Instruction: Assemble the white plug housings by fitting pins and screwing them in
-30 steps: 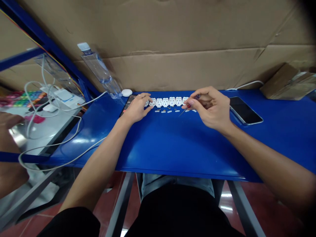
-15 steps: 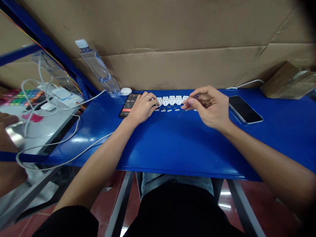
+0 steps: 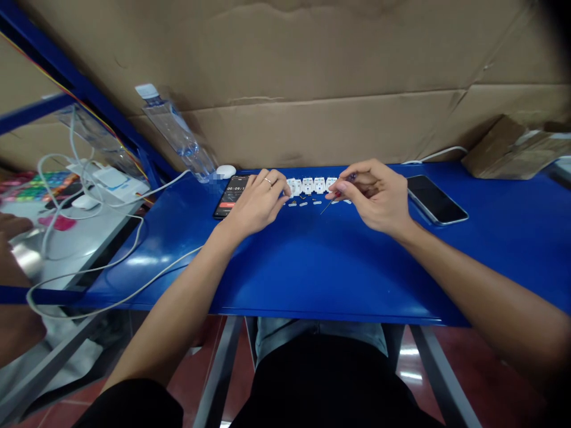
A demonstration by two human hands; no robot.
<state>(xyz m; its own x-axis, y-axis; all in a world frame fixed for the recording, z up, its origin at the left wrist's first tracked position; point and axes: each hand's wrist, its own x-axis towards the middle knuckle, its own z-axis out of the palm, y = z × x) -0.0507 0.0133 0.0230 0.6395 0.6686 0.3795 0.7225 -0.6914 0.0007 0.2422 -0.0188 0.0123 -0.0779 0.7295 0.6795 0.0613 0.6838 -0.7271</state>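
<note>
A row of small white plastic housings (image 3: 319, 185) stands at the back of the blue table. At its left end my left hand (image 3: 261, 199), a ring on one finger, has its fingertips closed on a white housing (image 3: 292, 188), partly covered by the fingers. My right hand (image 3: 379, 199) pinches a small screwdriver (image 3: 329, 205) with a red handle, its thin shaft pointing down and left above the table. Several small pale strips (image 3: 304, 204) lie in front of the row, along with tiny brass-coloured bits. My right fingers hide the row's right end.
A phone showing a timer (image 3: 229, 197) lies beside my left hand, a dark-screened phone (image 3: 438, 199) right of my right hand. A water bottle (image 3: 181, 134), white cables (image 3: 134, 255) and a cardboard box (image 3: 504, 148) surround the blue table (image 3: 321, 267). Another person's arm (image 3: 13, 255) shows at left.
My left hand has shifted slightly right, and the leftmost housing now sits closer to its neighbour. My right hand keeps the screwdriver in nearly the same pose. The view has tilted a little.
</note>
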